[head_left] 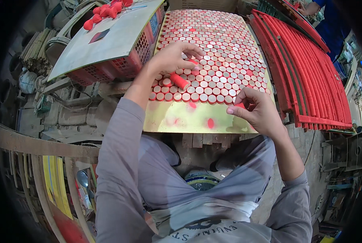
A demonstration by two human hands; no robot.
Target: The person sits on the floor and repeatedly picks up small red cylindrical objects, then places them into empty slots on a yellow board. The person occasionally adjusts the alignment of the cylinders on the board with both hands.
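Rows of short red cylinders (pixel 213 75) with pale round ends stand packed upright on a yellow board (pixel 181 119) in front of me. My left hand (pixel 175 58) is over the left side of the rows, fingers curled, with a bit of red cylinder (pixel 194 62) showing between thumb and fingers. Below that hand, one red cylinder (pixel 179 82) lies tipped on its side on top of the others. At the front right corner of the rows, my right hand (pixel 256 109) pinches another red cylinder (pixel 240 105), mostly hidden by the fingers.
On the left, a pale board (pixel 96 52) rests on a red plastic crate (pixel 138 56), with red rounded pieces (pixel 106 12) on it. Long red sticks (pixel 306 77) lie side by side on a rack at right. A wooden railing (pixel 47 145) stands at lower left. Another person (pixel 335 28) is at upper right.
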